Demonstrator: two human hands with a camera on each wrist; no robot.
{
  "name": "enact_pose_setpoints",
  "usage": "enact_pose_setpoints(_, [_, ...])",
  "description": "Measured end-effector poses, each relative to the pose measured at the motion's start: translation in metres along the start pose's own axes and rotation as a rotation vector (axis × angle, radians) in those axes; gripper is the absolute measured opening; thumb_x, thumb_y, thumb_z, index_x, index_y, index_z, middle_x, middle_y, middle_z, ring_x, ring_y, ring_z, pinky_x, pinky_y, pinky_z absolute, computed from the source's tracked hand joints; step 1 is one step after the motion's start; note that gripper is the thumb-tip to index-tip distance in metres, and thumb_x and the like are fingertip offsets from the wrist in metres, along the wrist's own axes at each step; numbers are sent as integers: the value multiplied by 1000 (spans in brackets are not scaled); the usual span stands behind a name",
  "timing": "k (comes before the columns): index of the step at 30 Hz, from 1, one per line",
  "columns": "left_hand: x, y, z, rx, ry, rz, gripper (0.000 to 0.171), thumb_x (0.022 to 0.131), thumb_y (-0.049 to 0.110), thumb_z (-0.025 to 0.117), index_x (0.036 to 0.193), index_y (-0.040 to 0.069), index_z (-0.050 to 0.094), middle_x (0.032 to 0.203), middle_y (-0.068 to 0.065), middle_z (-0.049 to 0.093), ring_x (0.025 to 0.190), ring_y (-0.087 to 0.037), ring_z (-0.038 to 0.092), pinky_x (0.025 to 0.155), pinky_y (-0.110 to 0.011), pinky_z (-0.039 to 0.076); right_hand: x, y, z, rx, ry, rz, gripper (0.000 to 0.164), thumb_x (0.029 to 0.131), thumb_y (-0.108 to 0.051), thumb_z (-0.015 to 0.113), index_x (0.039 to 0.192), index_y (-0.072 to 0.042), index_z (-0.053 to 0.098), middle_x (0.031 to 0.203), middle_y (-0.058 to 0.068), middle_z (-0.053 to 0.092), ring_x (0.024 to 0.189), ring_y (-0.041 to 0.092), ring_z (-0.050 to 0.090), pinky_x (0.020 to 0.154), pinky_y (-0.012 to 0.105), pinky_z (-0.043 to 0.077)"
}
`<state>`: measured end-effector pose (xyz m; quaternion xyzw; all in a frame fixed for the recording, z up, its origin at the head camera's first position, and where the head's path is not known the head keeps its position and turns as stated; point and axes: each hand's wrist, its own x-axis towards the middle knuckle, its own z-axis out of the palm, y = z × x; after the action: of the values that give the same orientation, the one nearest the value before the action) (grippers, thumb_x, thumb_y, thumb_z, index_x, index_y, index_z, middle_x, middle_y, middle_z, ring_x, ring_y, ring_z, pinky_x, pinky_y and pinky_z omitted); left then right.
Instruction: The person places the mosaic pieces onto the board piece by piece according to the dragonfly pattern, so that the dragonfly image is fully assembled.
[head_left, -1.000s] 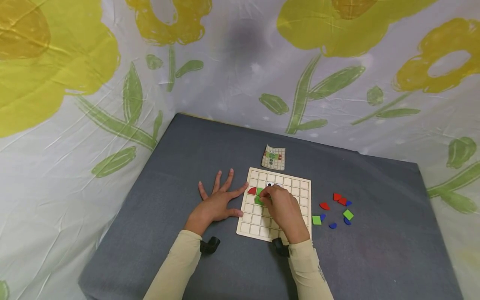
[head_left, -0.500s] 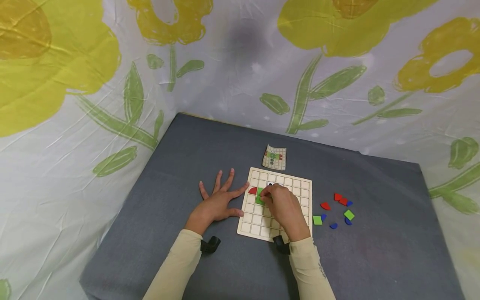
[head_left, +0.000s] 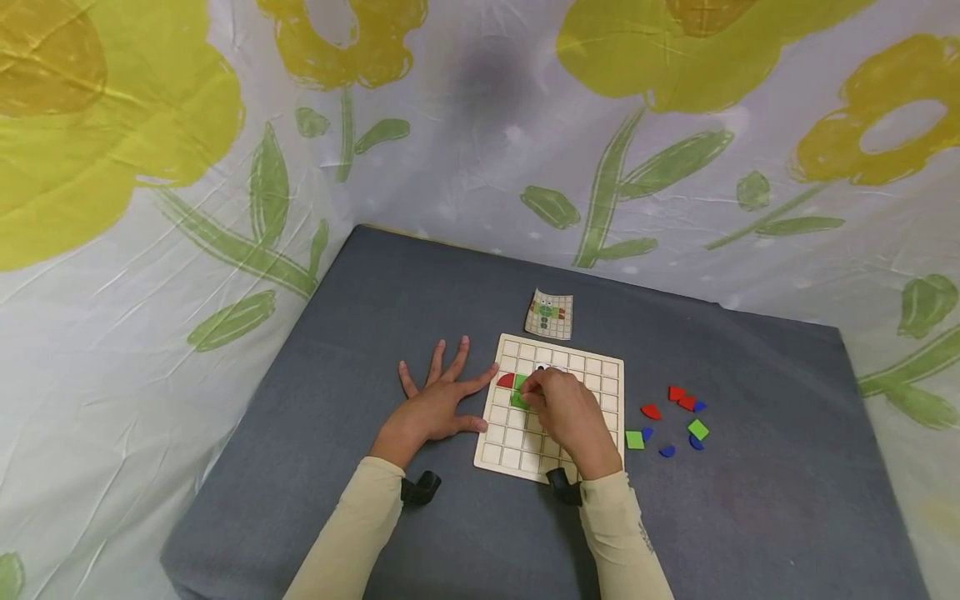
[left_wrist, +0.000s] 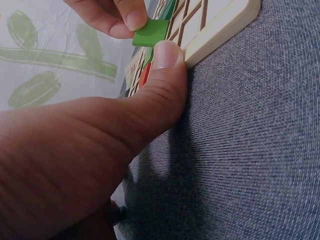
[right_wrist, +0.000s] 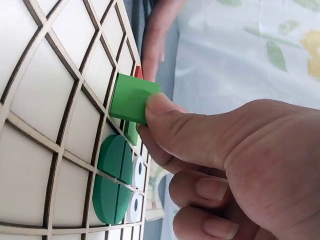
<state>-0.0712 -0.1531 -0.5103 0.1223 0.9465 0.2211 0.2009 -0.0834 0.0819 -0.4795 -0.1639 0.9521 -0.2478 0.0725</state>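
Observation:
A pale wooden grid board [head_left: 512, 439] lies on the grey cloth. My right hand [head_left: 573, 421] pinches a green square tile [right_wrist: 132, 97] between thumb and finger; the tile stands tilted at a cell on the board's left side. My left hand [head_left: 431, 414] rests with fingers spread, its thumb [left_wrist: 167, 75] and forefinger against the board's left edge. A red quarter-round tile [head_left: 506, 381] and another green square [right_wrist: 131, 132] sit in cells beyond the pinched tile. Dark green rounded tiles [right_wrist: 112, 200] form a circle, beside white eye tiles [right_wrist: 135, 206]. The right hand partly hides these in the head view.
Behind the board lies a small picture card [head_left: 550, 317] showing a coloured figure on a grid. Loose pieces are scattered right of the board: red tiles [head_left: 651, 412], green squares [head_left: 698, 430] and blue half-rounds [head_left: 667, 451]. A flowered curtain [head_left: 480, 150] hangs beyond the table.
Hardly anything differs. Both hands keep their places at the board, and the right hand stays at the same cell with the green tile.

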Motion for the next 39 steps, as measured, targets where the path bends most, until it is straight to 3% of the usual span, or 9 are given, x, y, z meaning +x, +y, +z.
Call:
enact_pose_setpoints(14, [1, -2, 3, -2, -5, -2, 98, 86, 61, 76, 166, 48, 23, 177, 0, -16, 160, -38, -22, 109, -86, -17, -3, -1, 2, -42, -46, -39, 5, 97, -12, 79, 101, -13, 75, 96, -2, 71, 83, 14, 67, 74, 37, 58])
enact_pose_setpoints(31, [1, 0, -1, -7, 2, 2, 97, 86, 60, 76, 167, 47, 24, 177, -1, -16, 160, -39, -22, 108, -86, -17, -5, 4, 3, -81, 18, -170, 5, 102, -13, 74, 104, -10, 71, 95, -2, 66, 79, 10, 63, 72, 33, 56])
enact_pose_setpoints(39, [-1, 0, -1, -14, 6, 9, 96, 86, 58, 77, 167, 45, 27, 178, -3, -13, 160, -41, -20, 108, -87, -16, -3, 4, 4, -74, -9, -113, 4, 100, -13, 75, 103, -10, 73, 93, -2, 65, 75, 10, 58, 70, 32, 54])
